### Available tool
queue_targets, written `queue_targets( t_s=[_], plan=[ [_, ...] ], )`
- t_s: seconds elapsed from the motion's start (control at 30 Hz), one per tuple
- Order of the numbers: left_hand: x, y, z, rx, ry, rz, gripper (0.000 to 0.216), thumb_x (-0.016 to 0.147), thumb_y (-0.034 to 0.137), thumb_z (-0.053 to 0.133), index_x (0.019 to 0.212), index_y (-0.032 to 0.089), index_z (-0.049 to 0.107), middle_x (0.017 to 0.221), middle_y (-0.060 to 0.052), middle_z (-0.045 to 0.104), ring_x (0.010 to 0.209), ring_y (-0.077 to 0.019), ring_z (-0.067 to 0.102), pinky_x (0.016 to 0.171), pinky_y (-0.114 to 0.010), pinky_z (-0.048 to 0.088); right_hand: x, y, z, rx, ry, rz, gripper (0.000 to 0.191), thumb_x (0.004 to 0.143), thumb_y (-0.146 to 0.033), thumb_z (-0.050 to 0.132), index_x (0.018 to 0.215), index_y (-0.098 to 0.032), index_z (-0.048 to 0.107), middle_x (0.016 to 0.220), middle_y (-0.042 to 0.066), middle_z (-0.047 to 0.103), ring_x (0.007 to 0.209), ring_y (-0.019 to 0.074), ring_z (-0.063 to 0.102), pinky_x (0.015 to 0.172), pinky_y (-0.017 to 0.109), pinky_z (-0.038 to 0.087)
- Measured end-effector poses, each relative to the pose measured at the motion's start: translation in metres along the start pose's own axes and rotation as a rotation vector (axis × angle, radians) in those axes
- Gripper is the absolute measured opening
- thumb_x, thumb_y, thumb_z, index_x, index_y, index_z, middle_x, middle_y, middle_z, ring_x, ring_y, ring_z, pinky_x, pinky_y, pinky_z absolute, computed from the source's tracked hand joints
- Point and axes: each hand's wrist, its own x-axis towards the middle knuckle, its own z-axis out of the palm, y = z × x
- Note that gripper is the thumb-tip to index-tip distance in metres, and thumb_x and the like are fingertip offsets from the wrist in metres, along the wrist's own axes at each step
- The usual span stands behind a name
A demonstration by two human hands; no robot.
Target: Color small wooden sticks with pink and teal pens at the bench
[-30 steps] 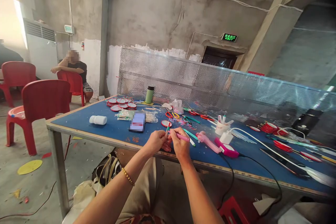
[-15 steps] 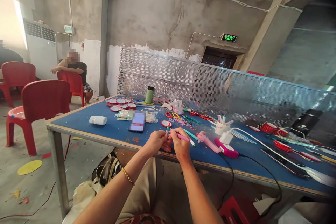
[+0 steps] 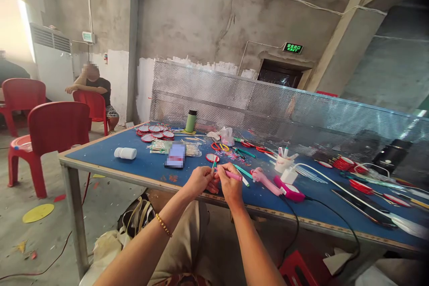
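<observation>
My left hand (image 3: pixel 201 179) is closed, its fingertips pinching a thin stick (image 3: pixel 214 163) with red and green on it. In my right hand (image 3: pixel 230 186), a pink marker pen (image 3: pixel 235 176) is gripped, its front end close to the left fingertips. Both hands meet over the table's front edge. Just past them lies a small round red-rimmed drum (image 3: pixel 211 157) with a pale face; I cannot tell whether the stick joins it. A white-and-green pen (image 3: pixel 246 182) and a teal pen (image 3: pixel 243 171) lie right of the right hand.
The blue table (image 3: pixel 97 155) holds a phone (image 3: pixel 175 155), a white bottle (image 3: pixel 125 153), stacked red-rimmed drums (image 3: pixel 154 129), scissors (image 3: pixel 220 146), a pink glue gun (image 3: pixel 266 182), a pen cup (image 3: pixel 283 161) and cables. A perforated metal screen (image 3: pixel 208 94) stands behind. A person (image 3: pixel 97 85) sits left.
The pink marker pen has shifted very slightly in my right hand. Otherwise both hands keep the same place and grip.
</observation>
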Motion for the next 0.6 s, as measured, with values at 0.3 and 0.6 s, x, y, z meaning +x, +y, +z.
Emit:
queue_targets(
  t_s=[0.3,0.6],
  plan=[
    [-0.0005,0.0001,-0.0002,-0.005,-0.004,-0.003,0.040,0.078,0.054,0.066,0.071,0.017,0.053,0.059,-0.004,0.066,0.054,-0.0192,0.070,0.053,-0.027,0.056,-0.0001,0.0007,0.0006,0.020,0.032,-0.001,0.021,0.085,-0.038,0.060,0.070,-0.024,0.056,0.056,-0.003,0.064,0.044,0.0158,0.059,0.049,0.028,0.049],
    [-0.0006,0.0005,0.0011,0.001,0.005,0.003,0.038,0.080,0.052,0.064,0.071,0.017,0.053,0.059,-0.004,0.067,0.053,-0.0187,0.070,0.051,-0.026,0.056,-0.0003,-0.0015,0.0006,-0.002,0.015,-0.008,0.021,0.086,-0.037,0.060,0.070,-0.023,0.057,0.056,-0.003,0.063,0.045,0.0151,0.059,0.048,0.026,0.049]
  ],
)
